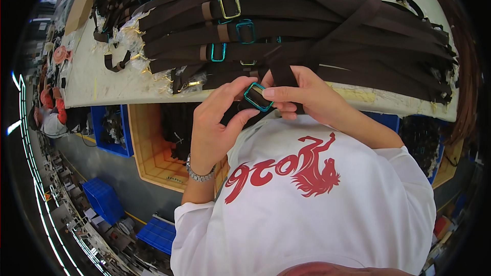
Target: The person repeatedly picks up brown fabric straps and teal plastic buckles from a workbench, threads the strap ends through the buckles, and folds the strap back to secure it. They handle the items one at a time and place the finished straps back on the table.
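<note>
A blue-green, rounded rectangular metal buckle [247,92] is between my hands at the table's near edge. My left hand [212,117] is curled at its left side, index finger at the upper corner and thumb near the lower edge. Dark strap shows between that thumb and fingers. My right hand [312,94] is closed on a dark brown strap [283,71], its thumb pressed at the buckle's right side. The fingers behind are partly hidden. Just beyond lie many similar straps [327,25], several with blue-green buckles [218,52] and one with a yellowish buckle [230,6].
The pale table [102,84] carries clear plastic wrapping [130,36] by the strap ends and a cardboard box [82,10] at far left. Below its edge stand a wooden crate [148,158] and a blue bin [95,128]. Another person [53,117] is at the far left.
</note>
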Demonstrator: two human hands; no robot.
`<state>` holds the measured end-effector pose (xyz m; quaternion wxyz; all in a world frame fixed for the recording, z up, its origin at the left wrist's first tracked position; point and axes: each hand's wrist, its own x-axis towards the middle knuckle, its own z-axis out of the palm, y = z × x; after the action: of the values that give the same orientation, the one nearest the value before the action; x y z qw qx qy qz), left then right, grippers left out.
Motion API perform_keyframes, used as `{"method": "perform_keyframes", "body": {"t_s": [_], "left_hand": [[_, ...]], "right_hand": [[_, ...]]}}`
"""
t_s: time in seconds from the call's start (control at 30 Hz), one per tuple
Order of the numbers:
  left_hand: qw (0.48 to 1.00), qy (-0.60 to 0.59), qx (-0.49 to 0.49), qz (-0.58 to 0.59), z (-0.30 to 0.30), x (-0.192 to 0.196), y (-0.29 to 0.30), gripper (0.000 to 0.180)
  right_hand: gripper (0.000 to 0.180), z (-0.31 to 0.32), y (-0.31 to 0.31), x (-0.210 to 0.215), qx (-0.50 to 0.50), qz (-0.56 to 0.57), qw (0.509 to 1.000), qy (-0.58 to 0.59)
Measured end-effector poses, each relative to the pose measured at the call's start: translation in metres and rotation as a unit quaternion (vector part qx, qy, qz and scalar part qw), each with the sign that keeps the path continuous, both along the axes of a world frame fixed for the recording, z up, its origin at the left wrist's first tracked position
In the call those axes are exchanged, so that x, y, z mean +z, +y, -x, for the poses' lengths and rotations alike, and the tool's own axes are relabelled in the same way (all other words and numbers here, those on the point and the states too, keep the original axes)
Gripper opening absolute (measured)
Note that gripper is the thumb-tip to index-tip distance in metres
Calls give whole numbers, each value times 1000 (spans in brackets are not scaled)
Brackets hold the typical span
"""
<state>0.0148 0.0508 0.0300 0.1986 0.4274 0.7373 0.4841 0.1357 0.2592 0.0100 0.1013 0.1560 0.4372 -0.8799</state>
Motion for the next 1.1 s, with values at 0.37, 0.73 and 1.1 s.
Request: {"method": "perform_keyframes", "body": {"t_s": [0.37,0.73,1.1], "left_hand": [[965,211,124,-94,-23,-24,6,38],[981,191,32,-21,-19,-14,7,64],[983,164,-55,65,-24,6,0,65]], "right_hand": [[26,-6,-9,3,-14,47,998,-28],[21,-9,-3,10,-28,-103,993,-48],[23,-6,7,22,65,-234,969,-48]]}}
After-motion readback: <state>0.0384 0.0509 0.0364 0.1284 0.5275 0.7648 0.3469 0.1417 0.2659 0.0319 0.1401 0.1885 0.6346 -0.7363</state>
